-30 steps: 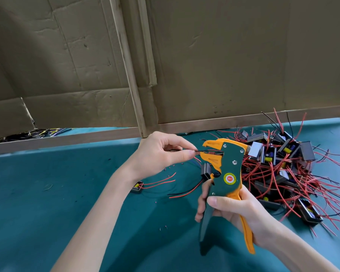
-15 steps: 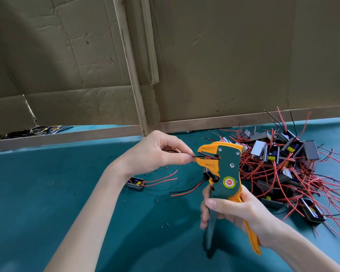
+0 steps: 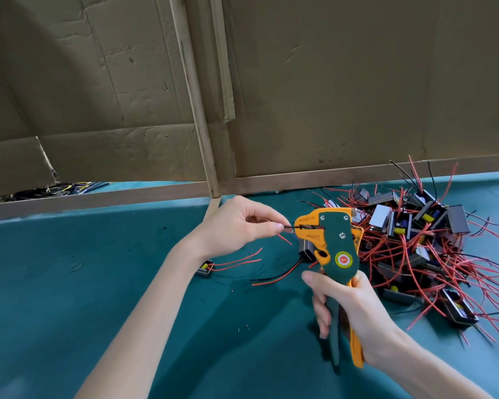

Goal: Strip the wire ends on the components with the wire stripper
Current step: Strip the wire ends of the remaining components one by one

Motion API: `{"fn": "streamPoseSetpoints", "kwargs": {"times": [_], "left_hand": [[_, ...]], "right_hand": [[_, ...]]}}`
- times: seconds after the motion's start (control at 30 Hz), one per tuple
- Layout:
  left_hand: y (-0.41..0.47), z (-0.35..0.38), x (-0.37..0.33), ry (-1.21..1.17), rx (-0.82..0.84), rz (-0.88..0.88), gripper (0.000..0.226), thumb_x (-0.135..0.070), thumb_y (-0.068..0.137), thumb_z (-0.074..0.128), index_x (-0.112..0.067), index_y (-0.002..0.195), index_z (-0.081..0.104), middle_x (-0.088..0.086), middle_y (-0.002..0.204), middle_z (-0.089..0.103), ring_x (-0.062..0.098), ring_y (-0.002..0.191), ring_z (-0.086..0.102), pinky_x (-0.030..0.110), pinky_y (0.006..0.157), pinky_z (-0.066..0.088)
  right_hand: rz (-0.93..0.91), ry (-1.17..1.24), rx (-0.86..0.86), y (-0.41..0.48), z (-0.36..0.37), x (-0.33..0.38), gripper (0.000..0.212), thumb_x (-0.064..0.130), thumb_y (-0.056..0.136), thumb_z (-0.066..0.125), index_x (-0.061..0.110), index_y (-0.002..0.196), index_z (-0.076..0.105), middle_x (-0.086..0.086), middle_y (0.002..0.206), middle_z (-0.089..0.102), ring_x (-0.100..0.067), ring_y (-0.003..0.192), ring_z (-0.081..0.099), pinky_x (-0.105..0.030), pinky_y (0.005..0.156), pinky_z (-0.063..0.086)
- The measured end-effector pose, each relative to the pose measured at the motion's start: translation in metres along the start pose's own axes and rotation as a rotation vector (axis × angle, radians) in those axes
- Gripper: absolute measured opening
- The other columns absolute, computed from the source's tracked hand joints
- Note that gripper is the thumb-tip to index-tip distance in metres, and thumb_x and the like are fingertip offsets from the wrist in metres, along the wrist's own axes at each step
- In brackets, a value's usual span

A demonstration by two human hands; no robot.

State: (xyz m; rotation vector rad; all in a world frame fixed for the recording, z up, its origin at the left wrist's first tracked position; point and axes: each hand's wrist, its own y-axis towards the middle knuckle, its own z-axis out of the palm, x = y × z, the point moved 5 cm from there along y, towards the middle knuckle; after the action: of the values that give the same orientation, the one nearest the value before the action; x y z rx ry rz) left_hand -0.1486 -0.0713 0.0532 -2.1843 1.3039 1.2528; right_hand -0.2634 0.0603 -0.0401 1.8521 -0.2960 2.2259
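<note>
Orange-jawed wire stripper (image 3: 335, 249) gripped in my right hand (image 3: 355, 309); my left hand (image 3: 239, 226) pinches a black wire (image 3: 291, 227) into its jaws.

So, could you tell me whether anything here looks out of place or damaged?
Only minor things: tiny scraps lie loose on the mat, and the cardboard behind is torn at the left, with a wire tangle showing through the gap.

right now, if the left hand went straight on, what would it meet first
Probably the wire stripper, just past the wire the left hand pinches; depth is unclear from one view.
</note>
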Motion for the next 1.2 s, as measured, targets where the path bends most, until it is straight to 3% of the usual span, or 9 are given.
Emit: {"fn": "streamPoseSetpoints", "kwargs": {"times": [0.1,0.2,0.37,0.43,0.53,0.7,0.87,1.03,1.2], "left_hand": [[0.004,0.005,0.009,-0.011,-0.048,-0.016,0.017,-0.016,0.091,0.065,-0.027,0.083,0.075,0.013,0.073,0.068,0.016,0.06,0.049,0.029,0.06,0.042],[0.006,0.008,0.02,0.005,-0.108,-0.055,0.012,-0.011,0.09,0.066,-0.018,0.086,0.074,0.003,0.079,0.073,0.009,0.068,0.062,0.035,0.08,0.053],[0.003,0.016,0.031,0.059,0.07,-0.133,0.011,-0.017,0.091,0.064,-0.014,0.094,0.074,0.002,0.088,0.075,0.016,0.087,0.069,0.033,0.089,0.052],[0.003,0.005,0.028,0.01,0.001,-0.143,0.016,-0.018,0.095,0.058,-0.012,0.094,0.073,0.003,0.089,0.074,0.017,0.085,0.07,0.03,0.084,0.055],[-0.002,-0.021,0.029,0.03,-0.149,-0.239,0.023,-0.02,0.097,0.055,-0.011,0.08,0.069,0.002,0.073,0.068,0.012,0.063,0.063,0.026,0.059,0.057],[-0.016,-0.014,0.036,0.207,0.166,-0.435,0.027,-0.036,0.087,0.068,-0.01,0.079,0.071,-0.006,0.063,0.064,0.008,0.055,0.054,0.018,0.051,0.046],[0.004,0.019,0.037,0.301,0.061,-0.238,0.019,-0.038,0.085,0.07,-0.023,0.096,0.075,-0.003,0.078,0.069,0.004,0.062,0.052,0.02,0.064,0.045],[0.01,0.039,0.032,-0.138,-0.066,-0.093,0.018,-0.008,0.098,0.051,-0.005,0.094,0.068,0.003,0.085,0.067,0.01,0.078,0.064,0.028,0.084,0.054],[0.009,0.025,0.007,-0.075,-0.221,0.072,0.031,-0.002,0.099,0.046,-0.024,0.111,0.064,-0.002,0.085,0.053,0.004,0.066,0.059,0.025,0.078,0.051]], "right_hand": [[0.05,0.093,0.081,0.005,-0.002,0.002,0.026,0.028,0.061,0.08,0.009,0.062,0.062,-0.022,0.057,0.055,-0.033,0.048,0.057,-0.036,0.051,0.051],[0.006,0.174,0.07,0.01,-0.007,0.007,0.005,0.013,0.072,0.074,0.01,0.076,0.072,-0.024,0.076,0.065,-0.038,0.069,0.067,-0.044,0.068,0.057],[-0.031,0.203,0.004,0.014,-0.016,0.012,0.01,0.011,0.071,0.074,0.008,0.08,0.071,-0.025,0.078,0.066,-0.041,0.072,0.068,-0.047,0.069,0.059],[-0.028,0.226,-0.011,0.014,-0.017,0.012,0.016,0.013,0.072,0.068,0.003,0.084,0.068,-0.026,0.079,0.065,-0.041,0.071,0.068,-0.046,0.068,0.059],[-0.034,0.234,-0.022,0.014,-0.017,0.011,0.022,0.014,0.072,0.066,-0.001,0.089,0.064,-0.025,0.078,0.065,-0.041,0.071,0.068,-0.044,0.065,0.059],[-0.052,0.241,-0.038,0.013,-0.017,0.013,0.023,0.013,0.073,0.063,-0.001,0.091,0.062,-0.024,0.077,0.065,-0.041,0.071,0.067,-0.04,0.063,0.058],[-0.06,0.244,-0.043,0.014,-0.02,0.013,0.023,0.013,0.074,0.062,-0.001,0.092,0.062,-0.024,0.078,0.065,-0.042,0.072,0.068,-0.04,0.063,0.058],[-0.037,0.229,0.009,0.016,-0.022,0.014,0.018,0.01,0.068,0.073,0.005,0.084,0.069,-0.025,0.079,0.066,-0.041,0.072,0.068,-0.044,0.066,0.058],[0.023,0.193,0.136,0.018,-0.016,0.011,0.007,0.013,0.072,0.07,0.009,0.078,0.07,-0.026,0.079,0.065,-0.043,0.074,0.066,-0.047,0.07,0.057]]}}
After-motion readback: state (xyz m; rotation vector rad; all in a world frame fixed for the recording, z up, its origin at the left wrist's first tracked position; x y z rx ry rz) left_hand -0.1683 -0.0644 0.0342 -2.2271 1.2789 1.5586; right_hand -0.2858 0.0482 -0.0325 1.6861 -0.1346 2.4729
